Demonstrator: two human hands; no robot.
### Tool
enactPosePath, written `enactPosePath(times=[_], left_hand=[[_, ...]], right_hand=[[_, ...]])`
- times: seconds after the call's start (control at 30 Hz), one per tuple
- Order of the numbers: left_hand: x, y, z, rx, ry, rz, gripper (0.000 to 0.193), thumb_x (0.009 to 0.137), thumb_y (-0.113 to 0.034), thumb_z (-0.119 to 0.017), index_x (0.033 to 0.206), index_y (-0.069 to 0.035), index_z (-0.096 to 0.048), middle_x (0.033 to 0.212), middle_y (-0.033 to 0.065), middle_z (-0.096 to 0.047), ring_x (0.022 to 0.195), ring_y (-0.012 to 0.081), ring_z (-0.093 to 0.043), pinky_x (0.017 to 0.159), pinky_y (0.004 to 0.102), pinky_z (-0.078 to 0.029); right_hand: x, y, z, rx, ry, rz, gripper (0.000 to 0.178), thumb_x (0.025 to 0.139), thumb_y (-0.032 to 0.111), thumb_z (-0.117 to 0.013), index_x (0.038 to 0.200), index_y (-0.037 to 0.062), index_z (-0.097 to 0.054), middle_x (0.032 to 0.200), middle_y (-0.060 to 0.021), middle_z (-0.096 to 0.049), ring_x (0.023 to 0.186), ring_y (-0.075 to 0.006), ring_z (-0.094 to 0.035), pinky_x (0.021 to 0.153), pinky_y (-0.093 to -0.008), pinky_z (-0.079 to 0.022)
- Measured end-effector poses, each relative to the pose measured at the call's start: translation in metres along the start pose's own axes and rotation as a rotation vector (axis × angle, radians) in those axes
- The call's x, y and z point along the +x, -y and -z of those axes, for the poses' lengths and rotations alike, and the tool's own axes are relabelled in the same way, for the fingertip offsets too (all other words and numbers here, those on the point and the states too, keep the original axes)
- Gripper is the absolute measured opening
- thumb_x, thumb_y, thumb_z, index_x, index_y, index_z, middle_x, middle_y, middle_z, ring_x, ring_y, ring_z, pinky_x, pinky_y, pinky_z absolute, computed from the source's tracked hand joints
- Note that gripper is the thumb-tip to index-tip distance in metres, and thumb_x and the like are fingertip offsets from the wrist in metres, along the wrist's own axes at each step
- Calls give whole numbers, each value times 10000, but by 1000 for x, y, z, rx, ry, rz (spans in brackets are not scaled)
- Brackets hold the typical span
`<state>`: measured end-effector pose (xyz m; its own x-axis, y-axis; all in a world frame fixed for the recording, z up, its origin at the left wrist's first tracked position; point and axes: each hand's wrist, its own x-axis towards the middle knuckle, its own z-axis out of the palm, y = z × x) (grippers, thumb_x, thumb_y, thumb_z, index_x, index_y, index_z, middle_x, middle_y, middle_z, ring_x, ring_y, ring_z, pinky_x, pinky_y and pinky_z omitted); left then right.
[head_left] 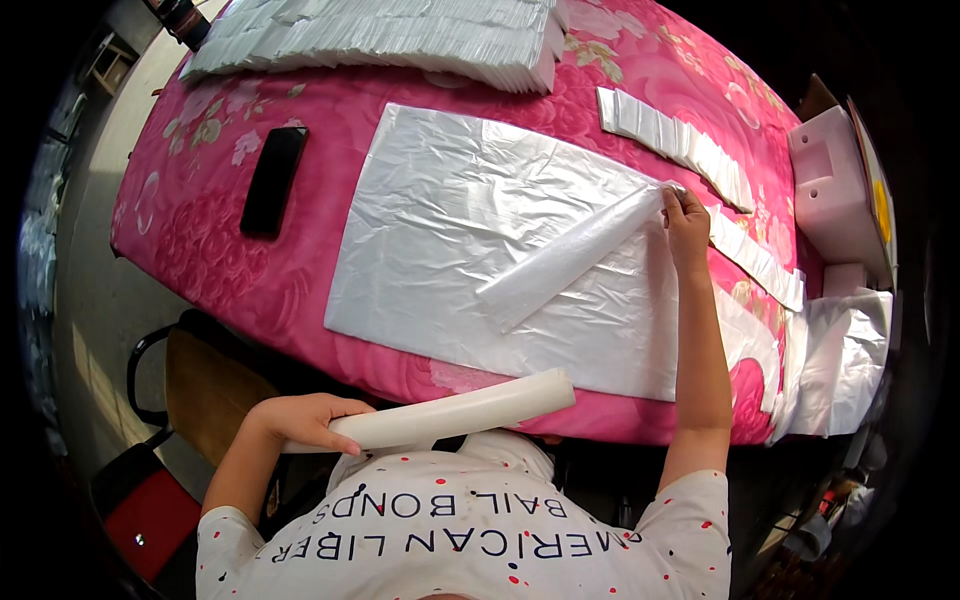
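Observation:
A stack of thin translucent plastic sheets (430, 240), perhaps flat bags, lies on the table in front of me. My right hand (686, 225) pinches the corner of the top plastic sheet (585, 255) at the stack's right side, and that sheet is folded over in a long diagonal flap. Close to my body, my left hand (315, 420) grips a long white tube or roll (470, 410) near its left end. The roll slants slightly up to the right, beside the table's near edge. Part of it is hidden under my fingers.
A pink flowered cloth (210, 240) covers the table. A black phone (274, 182) lies left of the sheets. Folded white bundles (380, 40) fill the far side, with smaller rows (675, 140) at right. A white foam box (835, 180) stands beyond the right edge; a chair (210, 390) stands at left.

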<state>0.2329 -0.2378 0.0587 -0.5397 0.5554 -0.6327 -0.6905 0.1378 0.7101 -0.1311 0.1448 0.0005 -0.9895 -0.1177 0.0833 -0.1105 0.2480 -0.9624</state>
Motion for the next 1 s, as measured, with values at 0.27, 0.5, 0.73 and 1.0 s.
enactPosePath(times=[0.27, 0.5, 0.73, 1.0], left_hand=[[93, -122, 12, 1274, -480, -353, 518, 670, -221, -730, 1139, -99, -548, 966, 99, -611, 903, 277, -580, 784, 355, -457], [127, -77, 2, 1296, -578, -1051, 506, 689, -292, -700, 1079, -2, -559, 1041, 130, -566, 916, 275, -561, 841, 369, -459], [130, -32, -15, 1460, -382, -717, 845, 782, -604, -461, 1270, 82, -379, 1389, 230, -309, 1315, 345, -262, 1080, 448, -175], [133, -12, -49, 1528, -507, -632, 834, 799, -599, -440, 1280, 79, -375, 1390, 230, -311, 1319, 336, -262, 1083, 460, -149]], right_hand=[[-29, 29, -84, 39, 269, -46, 130, 859, 144, -607, 883, 18, -628, 692, 32, -549, 611, -39, -438, 549, -192, -360], [-20, 22, -90, -61, 378, -4, 142, 852, 138, -601, 857, -3, -614, 661, 25, -526, 603, -51, -410, 549, -224, -356], [-16, 31, -89, -140, 333, -121, 242, 812, 165, -641, 992, 10, -596, 793, -25, -566, 699, -99, -491, 638, -252, -416], [-137, 85, -93, -569, 626, 646, 437, 725, 162, -681, 1141, 97, -565, 1082, -89, -563, 1003, -261, -514, 892, -369, -408]])
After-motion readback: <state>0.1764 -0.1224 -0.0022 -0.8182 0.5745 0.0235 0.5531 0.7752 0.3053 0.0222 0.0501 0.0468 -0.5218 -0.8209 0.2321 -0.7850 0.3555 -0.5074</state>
